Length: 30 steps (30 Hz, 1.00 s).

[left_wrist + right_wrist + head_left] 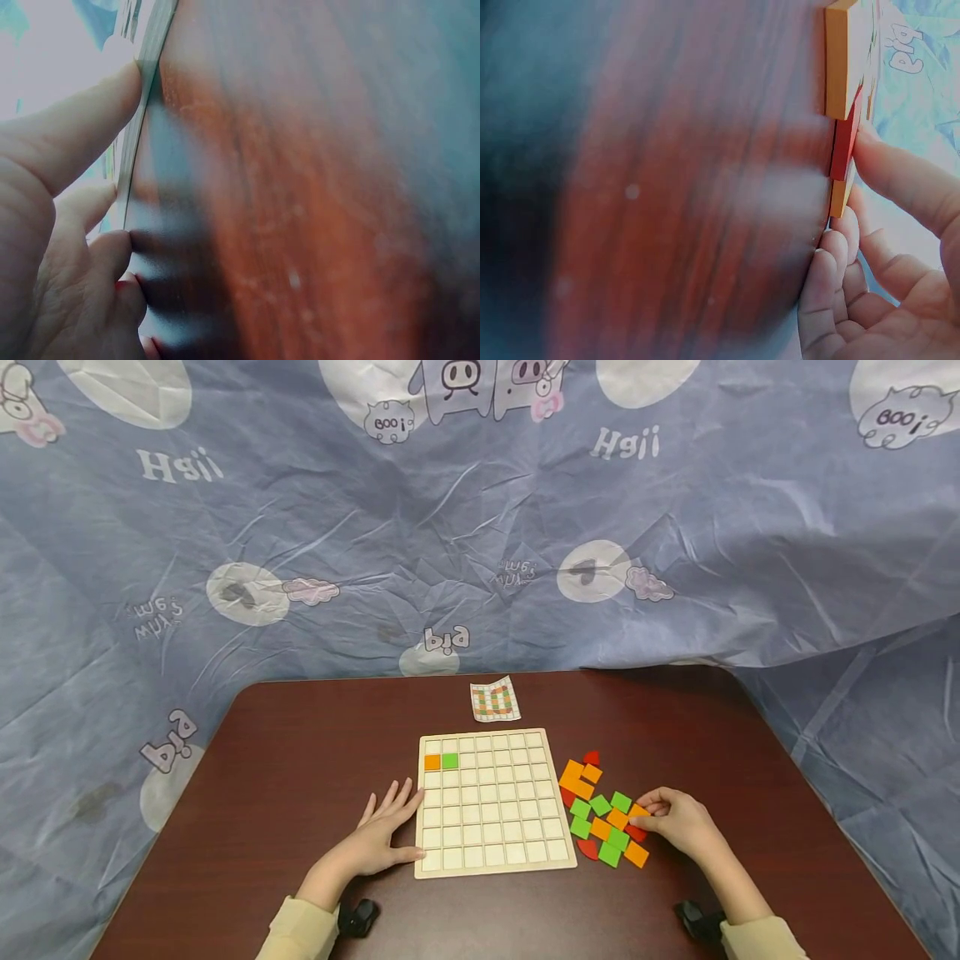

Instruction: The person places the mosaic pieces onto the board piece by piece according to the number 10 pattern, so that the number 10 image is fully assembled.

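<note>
A pale wooden grid board (495, 870) lies on the table, with an orange square tile (432, 762) and a green square tile (450, 762) side by side in its second row. My left hand (375, 839) rests at the board's left edge, fingers spread and thumb against the rim (142, 90). Right of the board, my right hand (682, 822) pinches an orange square tile (640, 811) at the edge of a loose pile. A red tile (846, 139) lies close by the right thumb, with another orange tile (840, 60) beyond it.
Several loose green tiles (610, 854), orange tiles (636, 854) and red rounded tiles (588, 848) lie scattered beside the board. A small printed pattern sheet (495, 700) sits behind the board. A blue patterned cloth (420, 543) hangs past the table's far edge.
</note>
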Motion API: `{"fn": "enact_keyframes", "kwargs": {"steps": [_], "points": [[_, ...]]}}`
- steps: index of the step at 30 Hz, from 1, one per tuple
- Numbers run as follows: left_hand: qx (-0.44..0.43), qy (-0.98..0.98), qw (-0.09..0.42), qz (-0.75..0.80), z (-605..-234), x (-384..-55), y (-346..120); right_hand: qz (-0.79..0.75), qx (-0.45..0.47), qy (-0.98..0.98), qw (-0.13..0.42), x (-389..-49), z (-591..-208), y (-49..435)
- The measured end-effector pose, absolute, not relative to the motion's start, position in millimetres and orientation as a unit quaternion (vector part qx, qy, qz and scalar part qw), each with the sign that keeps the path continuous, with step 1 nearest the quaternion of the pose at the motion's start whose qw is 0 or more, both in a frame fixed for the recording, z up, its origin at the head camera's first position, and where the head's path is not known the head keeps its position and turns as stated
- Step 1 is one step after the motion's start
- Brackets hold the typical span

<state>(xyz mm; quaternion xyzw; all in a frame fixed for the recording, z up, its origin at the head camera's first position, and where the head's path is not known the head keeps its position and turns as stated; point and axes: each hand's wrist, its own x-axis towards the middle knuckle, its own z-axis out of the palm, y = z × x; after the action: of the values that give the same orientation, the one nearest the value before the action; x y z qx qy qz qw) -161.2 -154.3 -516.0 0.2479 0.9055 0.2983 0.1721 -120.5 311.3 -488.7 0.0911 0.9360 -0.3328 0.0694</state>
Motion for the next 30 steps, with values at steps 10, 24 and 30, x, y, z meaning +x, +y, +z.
{"fn": "enact_keyframes", "kwargs": {"steps": [10,24,30], "points": [[0.248,0.903,0.175,0.303,-515,-161,-156,-0.335,0.096,0.933,0.090,-122,-489,312],[0.255,0.904,0.173,0.296,-514,-162,-156,-0.477,0.104,0.869,0.079,-128,-476,280],[0.258,0.903,0.175,0.296,-515,-162,-156,-0.508,0.098,0.853,0.072,-140,-472,247]]}}
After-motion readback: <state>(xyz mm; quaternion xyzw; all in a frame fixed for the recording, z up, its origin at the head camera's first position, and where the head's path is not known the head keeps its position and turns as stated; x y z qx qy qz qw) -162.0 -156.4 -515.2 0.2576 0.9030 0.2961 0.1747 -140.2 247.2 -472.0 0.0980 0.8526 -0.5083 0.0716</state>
